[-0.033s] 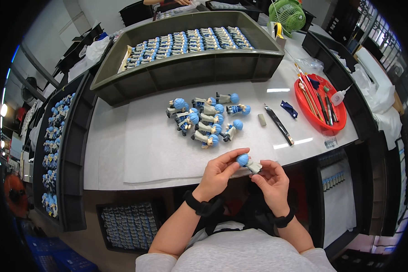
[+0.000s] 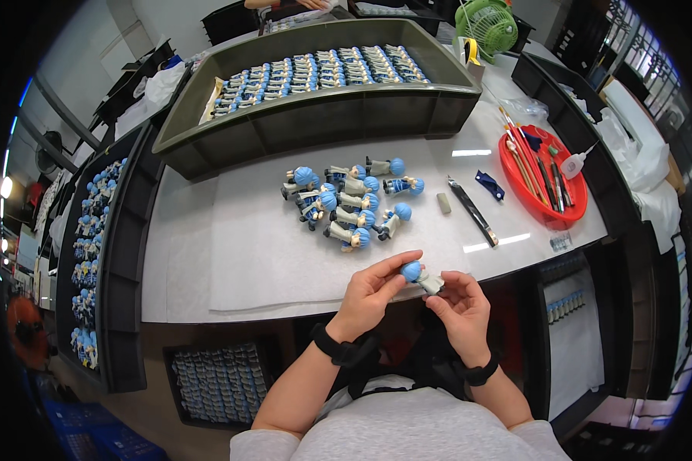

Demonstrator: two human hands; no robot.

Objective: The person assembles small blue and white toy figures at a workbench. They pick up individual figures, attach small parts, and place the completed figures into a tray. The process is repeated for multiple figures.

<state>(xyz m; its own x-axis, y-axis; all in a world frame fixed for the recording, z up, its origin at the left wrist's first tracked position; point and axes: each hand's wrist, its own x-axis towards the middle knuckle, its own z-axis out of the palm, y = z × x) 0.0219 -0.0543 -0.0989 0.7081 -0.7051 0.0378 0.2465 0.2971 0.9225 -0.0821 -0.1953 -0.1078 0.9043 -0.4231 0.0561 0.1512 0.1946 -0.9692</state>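
A small blue-haired figurine (image 2: 429, 283) in a pale coat is held between both hands just past the table's near edge. My left hand (image 2: 371, 296) pinches its head between thumb and fingers. The fingers of my right hand (image 2: 463, 307) close round its lower end, by the feet. Beyond them, several similar figurines (image 2: 355, 201) lie in a loose cluster on the white sheet (image 2: 246, 253). To the right of that cluster rest a small grey block (image 2: 444, 203), black tweezers (image 2: 473, 211) and a dark blue piece (image 2: 490, 186).
A large grey-green crate (image 2: 315, 115) with rows of figurines stands at the back. On the right, a red tray (image 2: 507, 173) holds brushes and a small bottle (image 2: 578, 162). Dark crates flank the table, the left crate (image 2: 123, 323) full of figurines. A person's hand (image 2: 312, 4) shows far behind.
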